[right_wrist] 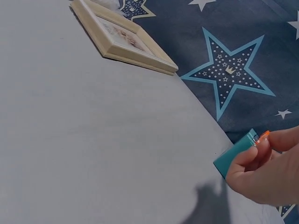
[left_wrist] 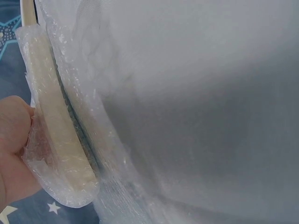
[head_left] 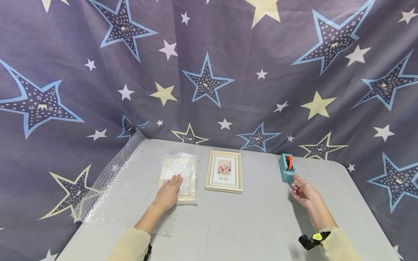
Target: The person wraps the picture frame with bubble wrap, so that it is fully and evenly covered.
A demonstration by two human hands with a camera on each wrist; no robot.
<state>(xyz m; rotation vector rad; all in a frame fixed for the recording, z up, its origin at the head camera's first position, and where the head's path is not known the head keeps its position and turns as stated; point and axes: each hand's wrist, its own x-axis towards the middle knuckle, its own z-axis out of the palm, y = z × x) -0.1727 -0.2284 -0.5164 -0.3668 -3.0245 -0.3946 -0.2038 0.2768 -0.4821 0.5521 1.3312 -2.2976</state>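
Note:
My left hand [head_left: 169,193] rests with straight fingers on a picture frame wrapped in bubble wrap [head_left: 190,179]. In the left wrist view, the thumb side of that hand lies against the wrapped frame's edge [left_wrist: 60,116]. At the right, my right hand [head_left: 307,195] is at the front of a teal tape dispenser [head_left: 288,178] with an orange-red core. Its thumb and fingers are drawn together at the cutting edge and seem to pinch the tape's end, which is clear and hardly visible. The right wrist view shows these fingers [right_wrist: 245,163] beside the dispenser [right_wrist: 233,156].
An unwrapped cream picture frame [head_left: 211,174] with a flower print lies between the hands. A large sheet of bubble wrap [head_left: 130,188] spreads under the wrapped frame and over the table's left edge. A star-patterned cloth [head_left: 228,90] hangs behind the grey table [head_left: 248,217].

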